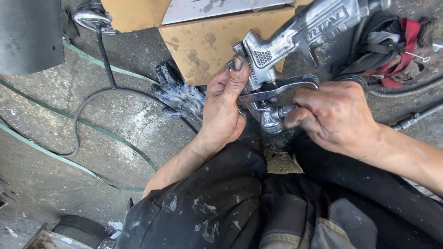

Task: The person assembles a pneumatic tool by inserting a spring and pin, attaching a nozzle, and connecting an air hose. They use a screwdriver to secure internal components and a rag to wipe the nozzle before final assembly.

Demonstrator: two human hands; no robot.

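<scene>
Upper left of frame: grey hose (87,103) curls over concrete floor (41,180); dirty glove (177,94) lies left of centre, below a cardboard box (207,44). Centre: left hand (224,108) wraps the spray gun (277,55), thumb up on the body, trigger (281,87) free. Right of centre: right hand (334,115) w/ fingertips pinching the small knob (288,110) at the gun's low end. Judgement: keep left grip firm, turn knob w/ fingertips only, straight & slow, so threads don't cross
</scene>
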